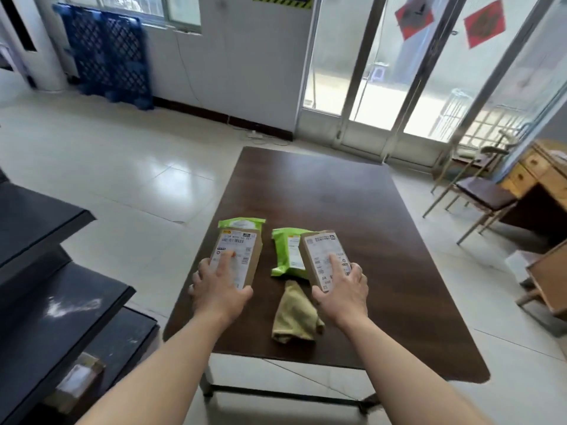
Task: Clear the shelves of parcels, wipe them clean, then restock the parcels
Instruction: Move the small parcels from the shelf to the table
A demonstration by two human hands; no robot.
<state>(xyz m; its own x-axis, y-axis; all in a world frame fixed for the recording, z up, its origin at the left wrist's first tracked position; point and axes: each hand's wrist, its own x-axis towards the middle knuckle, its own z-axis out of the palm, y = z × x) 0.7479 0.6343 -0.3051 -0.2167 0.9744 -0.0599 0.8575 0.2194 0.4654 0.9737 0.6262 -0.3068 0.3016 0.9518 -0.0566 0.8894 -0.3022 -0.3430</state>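
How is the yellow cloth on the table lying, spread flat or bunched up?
Bunched up: the yellow cloth lies crumpled in loose folds on the dark table, not spread flat.

L box point(245, 250) over L green bag point(241, 223), R box point(319, 250) over R green bag point(285, 256) — yellow cloth point(294, 314) nearer

Brown parcels point(237, 256), green mailers point(285, 253), yellow cloth point(294, 314).

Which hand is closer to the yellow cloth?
Right. The right hand, gripping the right box, sits just by the yellow cloth's upper edge; the left hand, gripping the left box, is farther off to its left.
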